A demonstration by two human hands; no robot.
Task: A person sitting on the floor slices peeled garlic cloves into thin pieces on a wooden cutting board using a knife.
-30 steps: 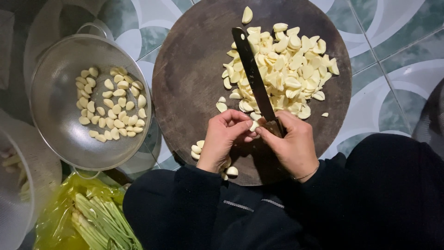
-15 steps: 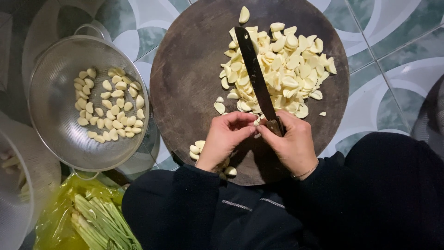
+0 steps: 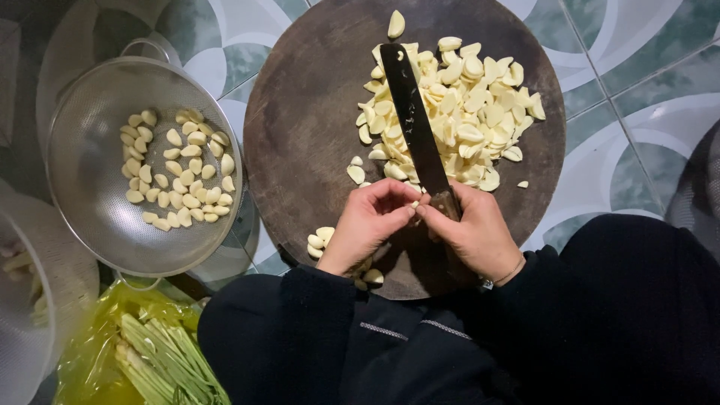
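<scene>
Both hands meet at the near edge of the round dark chopping board [image 3: 300, 142], fingertips together. The right hand [image 3: 476, 236] is closed around the handle of a long dark knife [image 3: 414, 124], blade lying flat and pointing away over the board. The left hand [image 3: 367, 225] pinches something small against the right fingertips beside the handle; likely a garlic clove, too hidden to tell

Done, by the look of it: a broad heap of sliced garlic [image 3: 469, 105] beyond the hands, right of the blade

Left to do: a few whole cloves [image 3: 319, 241] just left of the left hand, and many more in the metal colander [image 3: 90, 202] well off to the left. Judged roughly half through

Lemongrass stalks in a yellow bag [image 3: 150, 360] lie untouched, near-left of the person's dark sleeves
</scene>
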